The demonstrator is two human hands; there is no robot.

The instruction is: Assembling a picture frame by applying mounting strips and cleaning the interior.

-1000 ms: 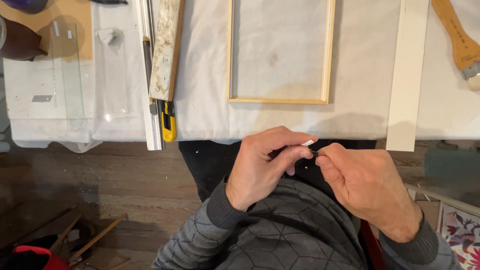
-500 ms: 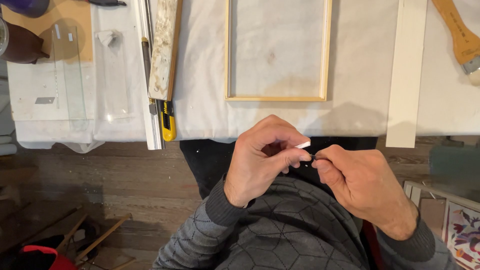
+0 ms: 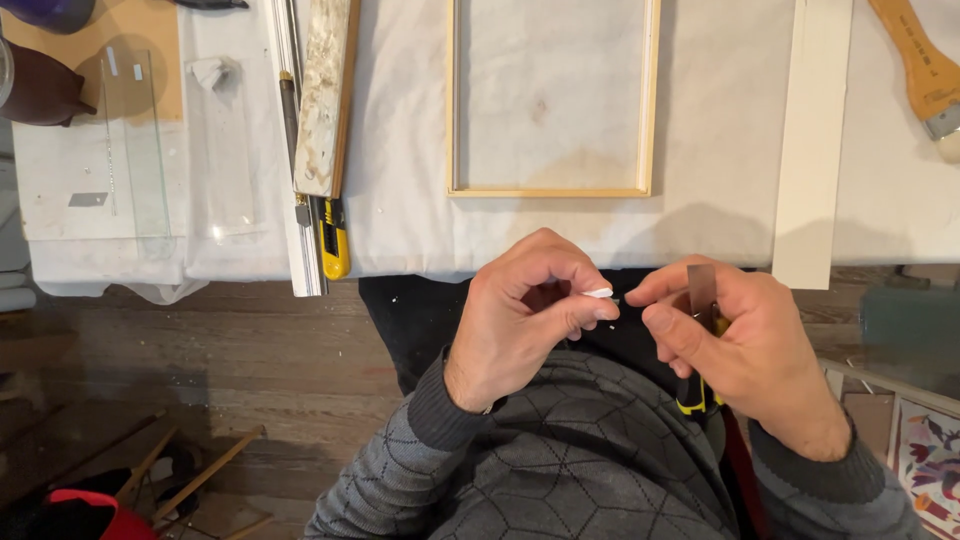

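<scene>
**Q:** Changes since the earlier frames?

**Me:** Slight. Both hands have come a little lower and apart from the table edge; the knife blade now shows upright above my right fingers, where before it was hidden. Table items unmoved.

**Q:** Left hand (image 3: pixel 525 315), state?

**Me:** Closed in a pinch on a small white piece (image 3: pixel 598 293), thumb and forefinger. What the piece is made of, I cannot tell.

**Q:** Right hand (image 3: pixel 745 350)?

**Me:** Clenched round a knife (image 3: pixel 700 345): black and yellow handle poking out below my palm, grey blade rising past my fingers. Fingertips meet the left hand's at the white piece.

**Q:** Location of the piece?

**Me:** In front of my chest, above my lap, off the table (image 3: pixel 700 200), just below its near edge.

**Q:** Step in hand?

**Me:** By my reckoning, fine trimming or fitting of the piece against the knife tip. Early or late, I cannot say.

**Q:** Next move calls for?

**Me:** A steady pinch, blade kept away from the left thumb, small pressure only.

**Q:** Other stock?

**Me:** Frame (image 3: pixel 550 100), wooden, flat on the cloth. White strip (image 3: pixel 812 150) to its right. Brush (image 3: pixel 925 75), far right. Second knife (image 3: pixel 333 235), yellow, at the table edge beside a stained board (image 3: pixel 325 95).
</scene>
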